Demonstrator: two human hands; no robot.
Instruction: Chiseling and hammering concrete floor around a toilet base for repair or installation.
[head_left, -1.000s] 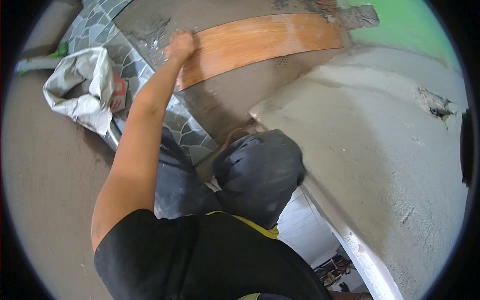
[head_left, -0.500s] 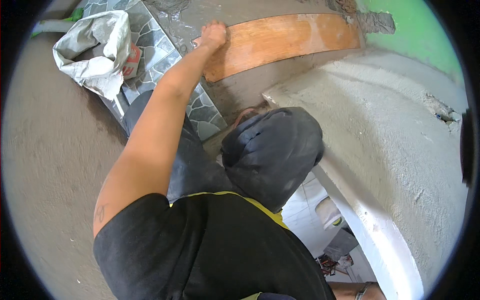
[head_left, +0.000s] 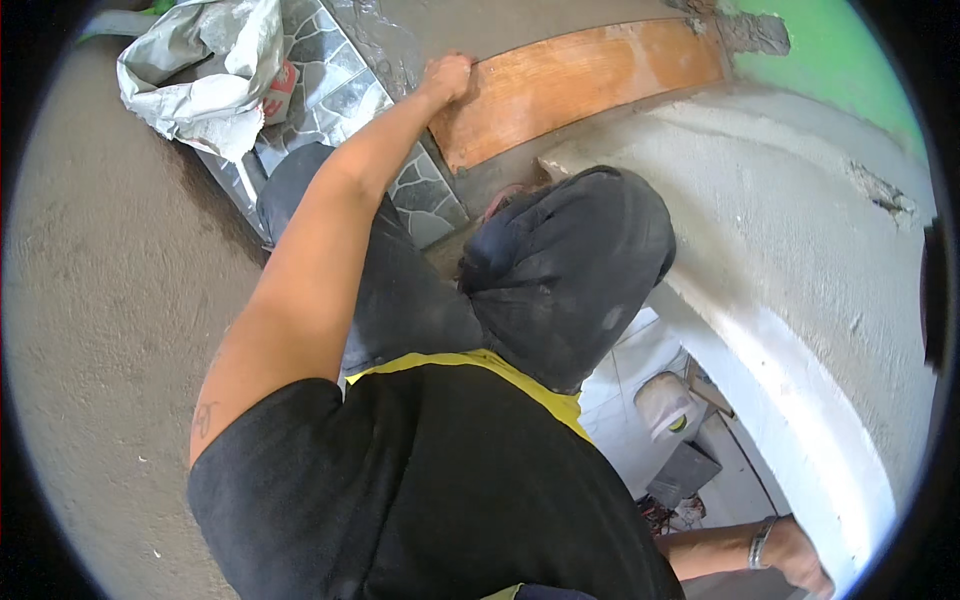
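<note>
My left hand (head_left: 448, 75) has its fingers curled on the left end of a long wood-look board (head_left: 580, 80), which lies on grey mortar (head_left: 440, 25) at the top. Beside it are a grey stone-patterned tile strip (head_left: 330, 70) and an open white sack (head_left: 190, 120) with dark material inside. My right hand (head_left: 800, 560), wearing a metal watch, is at the lower right, fingers curled against the white edge (head_left: 850, 480) of a plastered ledge; its fingertips are partly hidden. My bent knees in dark trousers are below the board.
A rough grey plastered surface (head_left: 90, 330) spans the left. The pale plastered ledge (head_left: 790, 200) curves down the right, with a green wall (head_left: 840, 90) above. Below the ledge is white tiled floor (head_left: 615, 380) with a pale bundle (head_left: 660, 400), a dark slab (head_left: 680, 475) and clutter.
My left hand and the board appear further right as the view has shifted. My right hand and forearm have come into view at the lower right, beside the white ledge edge.
</note>
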